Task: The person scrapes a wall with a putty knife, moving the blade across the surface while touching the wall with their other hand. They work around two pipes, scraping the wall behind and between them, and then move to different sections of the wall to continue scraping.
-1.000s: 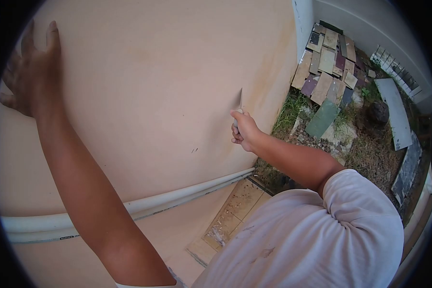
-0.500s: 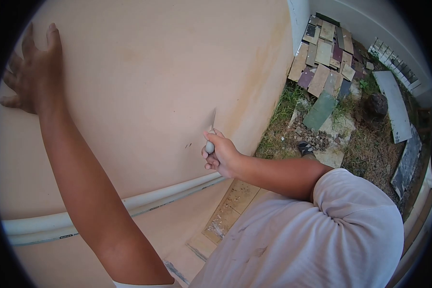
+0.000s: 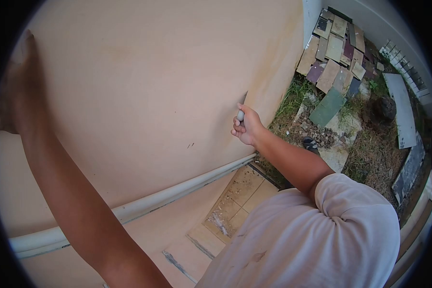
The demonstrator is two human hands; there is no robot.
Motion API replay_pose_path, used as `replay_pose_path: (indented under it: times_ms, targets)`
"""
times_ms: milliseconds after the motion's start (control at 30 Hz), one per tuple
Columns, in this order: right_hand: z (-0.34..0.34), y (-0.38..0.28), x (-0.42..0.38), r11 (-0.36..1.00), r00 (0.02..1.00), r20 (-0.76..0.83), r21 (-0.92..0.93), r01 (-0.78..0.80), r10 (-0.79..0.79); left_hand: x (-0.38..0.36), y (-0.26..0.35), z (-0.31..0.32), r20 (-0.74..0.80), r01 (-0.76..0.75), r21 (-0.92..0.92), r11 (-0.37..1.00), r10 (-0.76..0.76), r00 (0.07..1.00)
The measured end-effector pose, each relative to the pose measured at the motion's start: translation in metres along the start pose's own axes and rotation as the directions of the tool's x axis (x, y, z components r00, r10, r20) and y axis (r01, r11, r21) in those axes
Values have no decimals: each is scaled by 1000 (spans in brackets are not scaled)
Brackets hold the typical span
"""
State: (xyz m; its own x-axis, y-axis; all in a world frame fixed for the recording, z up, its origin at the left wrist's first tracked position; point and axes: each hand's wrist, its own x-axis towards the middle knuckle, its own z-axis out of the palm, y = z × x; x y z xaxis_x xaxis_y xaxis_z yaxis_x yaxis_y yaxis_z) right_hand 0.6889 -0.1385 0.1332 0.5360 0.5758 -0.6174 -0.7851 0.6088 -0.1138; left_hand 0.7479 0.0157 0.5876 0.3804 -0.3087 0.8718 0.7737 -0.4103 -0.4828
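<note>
My right hand (image 3: 245,126) is wrapped round the grey handle of a scraper (image 3: 241,115), whose thin blade points up against the pale peach wall (image 3: 153,86). The blade lies near a yellowish stain on the wall's right part. At the far left edge, my left hand (image 3: 21,91) is at the wall, dim and blurred, with its fingers partly cut off by the dark rim of the view. A few small dark marks show on the wall between the two hands.
White pipes (image 3: 153,199) run along the wall's lower part. Below are floor tiles (image 3: 245,192) with debris. At the right lie stacked loose tiles (image 3: 333,48), a green tile (image 3: 327,108), grass, rubble, a dark round object (image 3: 383,109) and long grey slabs (image 3: 401,110).
My right hand has moved right and up along the wall with the scraper, closer to the stain. My left hand now sits further left and lower in the view, partly out of sight.
</note>
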Motion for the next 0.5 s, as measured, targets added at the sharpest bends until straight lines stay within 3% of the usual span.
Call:
replay_pose_path:
  times_ms: [100, 167, 300, 367, 400, 433, 500]
  targets:
    - [-11, -13, 22, 985, 996, -28, 152, -81, 86, -2, 4, -22, 17, -42, -82, 996, 43, 999]
    - [12, 9, -17, 998, 998, -5, 18, -67, 67, -9, 4, -42, 38, -81, -156, 984, 88, 995]
    - [17, 43, -33, 990, 992, -2, -60, -127, 127, -17, 7, -72, 127, -113, -282, 953, 154, 980]
    - [3, 51, -4, 930, 947, 10, 186, -318, 322, -18, 8, -78, 141, -122, -319, 940, 175, 974]
    - [17, 52, -20, 928, 946, 20, 185, -323, 325, -18, 10, -79, 106, -146, -340, 929, 192, 976]
    - [42, 51, -58, 935, 937, 115, 94, -341, 330, -18, 11, -80, 70, -170, -359, 918, 208, 976]
    - [74, 57, -111, 931, 903, 236, -11, -366, 358, -23, 15, -91, 150, -143, -286, 947, 192, 970]
